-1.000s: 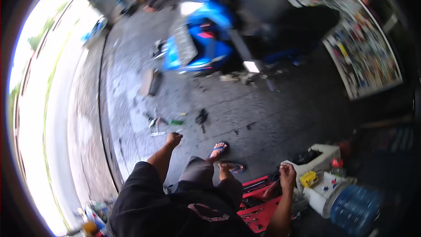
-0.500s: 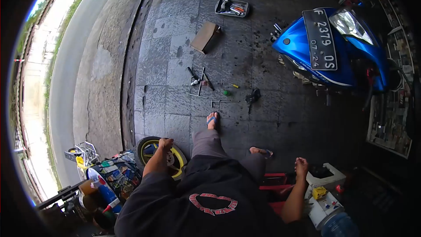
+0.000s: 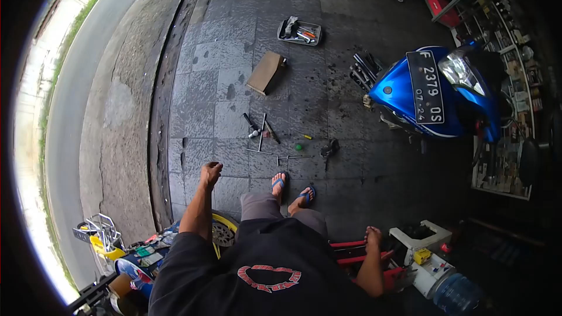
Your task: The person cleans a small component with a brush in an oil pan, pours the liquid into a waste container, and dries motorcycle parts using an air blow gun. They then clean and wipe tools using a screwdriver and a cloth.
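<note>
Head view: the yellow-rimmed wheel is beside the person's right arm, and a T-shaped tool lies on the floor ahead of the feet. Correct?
Wrong side: the head view shows the wheel by the left arm. A T-shaped tool does lie on the floor ahead of the feet.

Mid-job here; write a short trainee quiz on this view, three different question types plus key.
1. Which hand is nearer the large blue bottle?
2. True or false: the tool tray lies on the floor, apart from the blue motorcycle.
3. Fill in: the wheel partly hidden beside the person's body has a ____ rim.

Key:
1. The right hand.
2. True.
3. Yellow.
</note>
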A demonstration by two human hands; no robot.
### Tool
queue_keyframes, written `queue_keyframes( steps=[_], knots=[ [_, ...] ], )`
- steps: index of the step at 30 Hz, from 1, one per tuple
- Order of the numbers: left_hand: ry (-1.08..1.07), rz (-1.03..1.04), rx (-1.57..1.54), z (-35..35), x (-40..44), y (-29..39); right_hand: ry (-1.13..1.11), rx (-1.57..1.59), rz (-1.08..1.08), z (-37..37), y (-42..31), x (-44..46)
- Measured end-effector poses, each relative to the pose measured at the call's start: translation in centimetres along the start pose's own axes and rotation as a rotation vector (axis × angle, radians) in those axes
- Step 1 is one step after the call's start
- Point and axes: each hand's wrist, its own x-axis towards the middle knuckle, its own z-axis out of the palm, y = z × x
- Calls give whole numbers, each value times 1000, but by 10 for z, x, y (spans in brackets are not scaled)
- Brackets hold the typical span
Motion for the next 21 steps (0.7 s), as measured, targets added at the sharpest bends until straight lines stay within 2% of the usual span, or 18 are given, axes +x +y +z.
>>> queue_keyframes(
  steps=[2,4,5,7,9,10,11,13,15,17,21],
  knots=[
    [29,-12,51,-10,-15,-14,-24,-65,36,3,-12,12],
    [-20,-128,134,-40,-20,-63,-91,-102,113,10,-12,12],
    [-65,-262,201,-59,-25,-78,-93,-93,125,16,-13,9],
    [-26,-322,153,-88,-34,-109,-51,-113,53,33,-33,5],
    [16,-525,-53,-127,-24,-144,-50,-82,36,59,-51,0],
    [38,-628,-153,-140,-11,-147,-42,-72,21,74,-58,-1],
    [33,-618,-145,-147,4,-136,-36,-58,9,93,-64,-2],
    [150,-722,-66,-167,35,-98,2,-54,25,129,-73,-2],
    [122,-644,-104,-190,79,-56,42,-44,50,188,-84,-11],
    [142,-453,-14,-222,121,-12,53,-32,97,227,-101,-22],
    [175,-216,141,-270,209,64,49,-150,-102,309,-171,-34]
  ],
)
